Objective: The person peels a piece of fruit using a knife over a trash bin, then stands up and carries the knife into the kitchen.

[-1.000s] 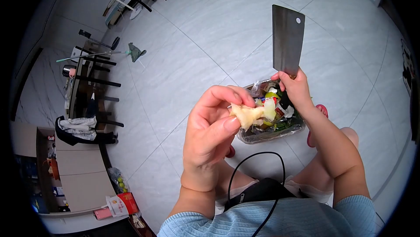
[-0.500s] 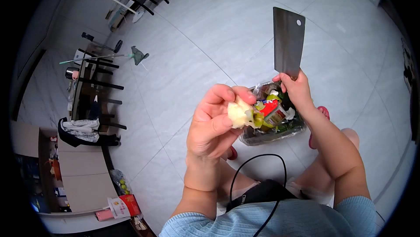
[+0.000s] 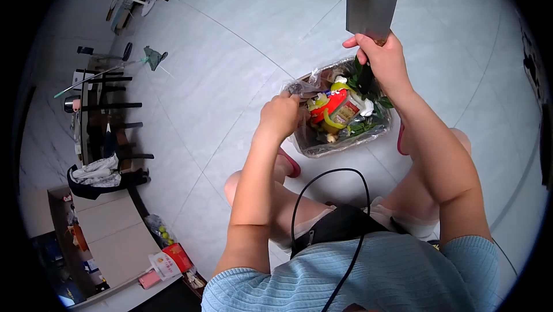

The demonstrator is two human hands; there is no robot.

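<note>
My right hand [image 3: 387,64] is closed around the handle of a cleaver [image 3: 373,1], whose wide grey blade points away from me and runs out of the top of the view. Below it stands a waste bin lined with a clear plastic bag [image 3: 322,149]. Inside lie a red and clear package [image 3: 341,107], yellow-green peels [image 3: 331,121], white scraps and dark green leaves. At the bin's left rim my left hand [image 3: 280,115] is closed on the edge of the bag; its fingertips are partly hidden. The pale piece of fruit is not visible in that hand.
My knees and red slippers [image 3: 291,164] flank the bin. A black cable [image 3: 304,188] loops over my lap. Chairs [image 3: 115,105] and a cabinet [image 3: 112,225] stand left, with a bag of green fruit [image 3: 164,234] and a red-white box [image 3: 173,260] nearby.
My left hand has gone from in front of me down to the bin's left rim, and the pale fruit piece has left its fingers. The cleaver stays in my right hand, higher in view.
</note>
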